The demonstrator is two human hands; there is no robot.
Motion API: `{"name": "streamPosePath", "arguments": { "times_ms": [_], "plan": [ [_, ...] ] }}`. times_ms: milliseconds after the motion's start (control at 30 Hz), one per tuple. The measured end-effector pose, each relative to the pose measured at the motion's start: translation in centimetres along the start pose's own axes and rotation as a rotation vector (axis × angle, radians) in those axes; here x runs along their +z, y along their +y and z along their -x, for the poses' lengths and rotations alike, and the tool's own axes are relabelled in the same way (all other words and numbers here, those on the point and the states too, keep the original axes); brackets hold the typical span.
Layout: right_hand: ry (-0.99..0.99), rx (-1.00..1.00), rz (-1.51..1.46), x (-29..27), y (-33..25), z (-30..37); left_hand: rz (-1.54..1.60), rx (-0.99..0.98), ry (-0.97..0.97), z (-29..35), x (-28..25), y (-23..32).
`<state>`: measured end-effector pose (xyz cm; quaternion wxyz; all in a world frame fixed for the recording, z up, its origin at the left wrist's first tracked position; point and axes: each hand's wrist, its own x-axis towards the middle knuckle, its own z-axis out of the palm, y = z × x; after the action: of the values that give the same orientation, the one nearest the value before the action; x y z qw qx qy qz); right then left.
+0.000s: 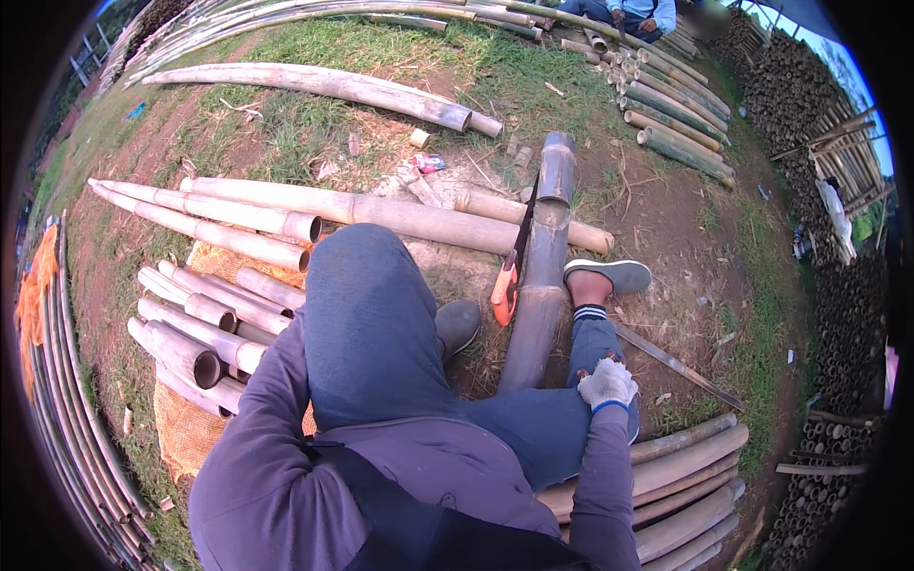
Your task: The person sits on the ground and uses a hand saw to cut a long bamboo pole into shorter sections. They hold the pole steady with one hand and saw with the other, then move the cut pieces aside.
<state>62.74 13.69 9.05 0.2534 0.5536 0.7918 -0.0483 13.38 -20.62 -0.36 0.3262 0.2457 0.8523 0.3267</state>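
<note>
Nearest the camera, a purple jacket (452, 466) with a black strap (419, 535) across its front. Right hand (607, 383) in a white knitted glove with a blue cuff, fingers curled, laid on the grey-blue trousers (524, 430) at the bent leg; cannot tell whether pinching cloth or only resting there. Left hand hidden beyond the raised left knee; cannot tell whether spread or closed.

Ahead and to the left of the right hand, a thick dark bamboo pole (535, 319) slanting away, notched near its far end, crossing a long pale pole (381, 211). Along its left side, a saw (506, 293), orange handle toward the body, dark blade pointing away. Straight ahead of the right hand, a grey shoe (621, 277) on bare soil; just to its right, a split bamboo strip (676, 364). Behind the same hand, beside the forearm, a row of bamboo poles (695, 452). Well left of it, past the left sleeve, short bamboo pieces (208, 331) on orange mesh (190, 436). Far ahead, a co-worker's blue sleeve (664, 14) beside stacked poles (676, 105).
</note>
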Motion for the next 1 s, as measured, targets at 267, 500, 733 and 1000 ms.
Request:
{"name": "streamPosePath", "arguments": {
  "times_ms": [267,500,733,1000],
  "plan": [
    [0.065,-0.014,-0.034,-0.4,0.7,0.9,0.033,-0.069,0.057,2.6,-1.3,-3.3],
    [0.121,0.004,0.014,0.3,-0.7,0.9,0.216,0.105,-0.109,1.8,1.7,-0.3],
    [0.598,-0.518,-0.449,4.4,-4.4,-3.2,0.696,0.428,-0.255,0.1,8.3,5.6],
    [0.068,-0.476,-1.019,5.4,-19.4,-9.1,0.293,0.175,-0.037,-3.4,5.6,5.0]
  ]
}}
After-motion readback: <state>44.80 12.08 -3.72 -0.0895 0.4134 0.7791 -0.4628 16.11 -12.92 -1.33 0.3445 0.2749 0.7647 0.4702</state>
